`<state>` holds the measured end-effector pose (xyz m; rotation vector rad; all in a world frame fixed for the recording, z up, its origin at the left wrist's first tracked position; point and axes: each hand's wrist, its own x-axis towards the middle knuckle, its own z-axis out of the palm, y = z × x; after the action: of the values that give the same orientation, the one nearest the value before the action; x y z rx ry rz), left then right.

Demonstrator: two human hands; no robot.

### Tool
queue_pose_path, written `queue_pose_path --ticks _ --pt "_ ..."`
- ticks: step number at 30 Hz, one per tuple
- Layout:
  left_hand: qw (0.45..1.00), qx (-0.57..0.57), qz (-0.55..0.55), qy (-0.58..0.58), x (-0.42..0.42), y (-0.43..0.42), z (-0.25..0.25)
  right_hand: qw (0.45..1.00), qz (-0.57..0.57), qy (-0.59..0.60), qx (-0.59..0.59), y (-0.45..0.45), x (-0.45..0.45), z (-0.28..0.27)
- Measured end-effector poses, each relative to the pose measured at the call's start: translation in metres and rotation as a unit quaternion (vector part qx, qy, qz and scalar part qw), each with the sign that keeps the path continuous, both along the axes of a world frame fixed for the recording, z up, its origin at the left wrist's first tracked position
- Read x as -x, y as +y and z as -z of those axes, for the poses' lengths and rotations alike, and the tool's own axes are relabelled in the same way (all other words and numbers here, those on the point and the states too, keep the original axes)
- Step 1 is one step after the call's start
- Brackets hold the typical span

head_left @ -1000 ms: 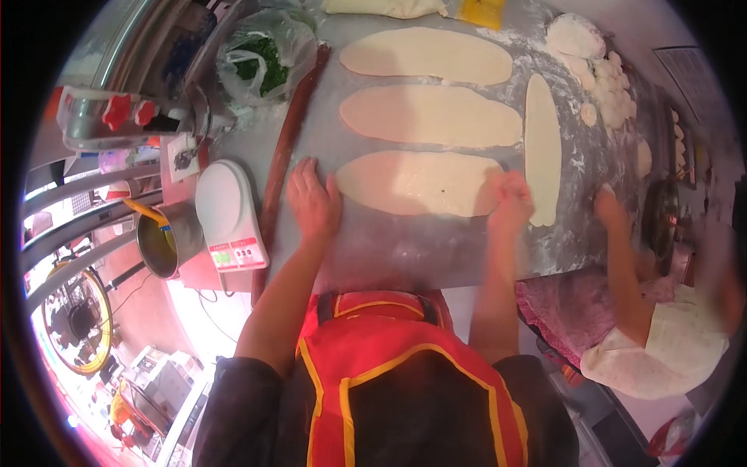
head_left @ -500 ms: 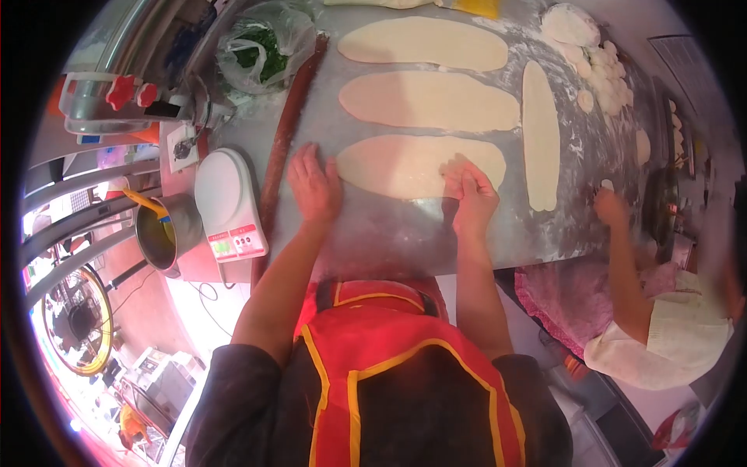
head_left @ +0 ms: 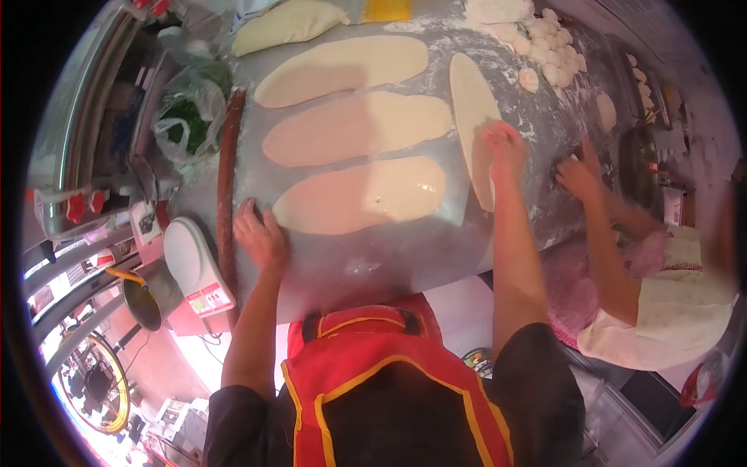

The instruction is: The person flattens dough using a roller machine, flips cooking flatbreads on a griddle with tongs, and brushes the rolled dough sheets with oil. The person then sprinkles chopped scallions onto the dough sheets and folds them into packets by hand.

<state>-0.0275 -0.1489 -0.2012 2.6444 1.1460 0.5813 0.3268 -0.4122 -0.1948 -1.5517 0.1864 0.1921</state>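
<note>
Three long, flat dough sheets lie one behind another on the grey table: a far sheet, a middle sheet and a near sheet. A fourth sheet lies crosswise to their right. My left hand rests on the table at the near sheet's left end, fingers spread. Over the right edge of the crosswise sheet is my right hand, its fingers bent together; whatever they may hold is hidden. Shiny wet spots show on the near sheet's right half.
A long brown rolling pin and a white kitchen scale are on the left. Behind them sits a bag of chopped greens. Several dough balls lie at back right. A co-worker's hands work at the table's right.
My right hand has moved right, from above the near sheet to the crosswise sheet. My left hand stays by the near sheet's left end. The view has shifted, and the co-worker's second hand now shows.
</note>
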Motion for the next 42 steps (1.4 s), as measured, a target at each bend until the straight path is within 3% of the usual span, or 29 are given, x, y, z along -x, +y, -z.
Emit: queue_pose_path --ticks 2,5,8,11,14,17,19,24,27,29,30,31,33,35,38,41,42 --pt "0.999 -0.021 0.020 0.017 0.007 0.007 0.015 0.992 -0.121 0.003 0.039 0.017 -0.023 -0.003" --pt "1.000 0.001 -0.022 0.019 0.002 0.003 0.015 0.995 -0.093 -0.032 0.001 0.031 -0.063 0.002" --pt "0.999 0.014 -0.023 0.023 0.002 0.003 0.016 0.977 -0.166 -0.044 0.129 0.016 -0.062 -0.017" --pt "1.000 0.012 -0.016 0.014 0.002 0.004 0.015 0.927 -0.255 0.025 0.275 -0.036 -0.044 -0.021" --pt "1.000 0.019 -0.019 0.014 0.000 0.002 0.013 0.895 -0.322 0.084 0.298 -0.058 -0.020 -0.037" --pt "1.000 0.020 -0.022 0.011 0.000 0.002 0.013 0.865 -0.330 -0.124 0.358 -0.050 -0.045 -0.029" --pt "0.999 0.021 -0.025 0.011 0.000 0.002 0.013 0.930 -0.239 -0.094 0.264 -0.017 -0.066 -0.028" --pt "0.999 0.025 -0.025 0.013 0.000 0.003 0.011 0.956 -0.173 -0.114 0.206 0.021 -0.093 -0.029" --pt "0.999 0.021 -0.017 0.030 0.003 0.004 0.011 0.897 -0.221 -0.078 0.374 -0.010 -0.074 -0.033" --pt "0.991 0.008 0.014 0.133 0.013 0.004 0.016 0.823 -0.285 -0.216 0.441 -0.056 -0.054 -0.013" --pt "0.992 0.009 0.001 0.127 0.014 0.008 0.025 0.808 -0.360 -0.140 0.446 -0.068 -0.044 -0.023" --pt "0.993 0.010 -0.013 0.120 0.015 0.012 0.032 0.782 -0.373 -0.162 0.472 -0.071 -0.036 -0.024" --pt "0.997 0.036 -0.060 0.031 0.008 0.008 0.020 0.851 -0.325 -0.127 0.393 -0.046 -0.021 -0.041" --pt "0.997 0.057 -0.057 0.002 0.006 0.005 0.004 0.818 -0.369 -0.084 0.434 -0.034 -0.028 -0.030" --pt "0.997 0.057 -0.058 -0.014 -0.001 0.004 0.005 0.721 -0.440 -0.315 0.433 0.034 -0.024 -0.051" --pt "0.995 0.075 -0.059 -0.011 0.001 0.005 0.002 0.807 -0.404 -0.322 0.287 0.165 -0.023 -0.084" --pt "0.995 0.079 -0.058 -0.009 0.003 0.005 0.001 0.803 -0.407 -0.339 0.272 0.210 -0.026 -0.085"
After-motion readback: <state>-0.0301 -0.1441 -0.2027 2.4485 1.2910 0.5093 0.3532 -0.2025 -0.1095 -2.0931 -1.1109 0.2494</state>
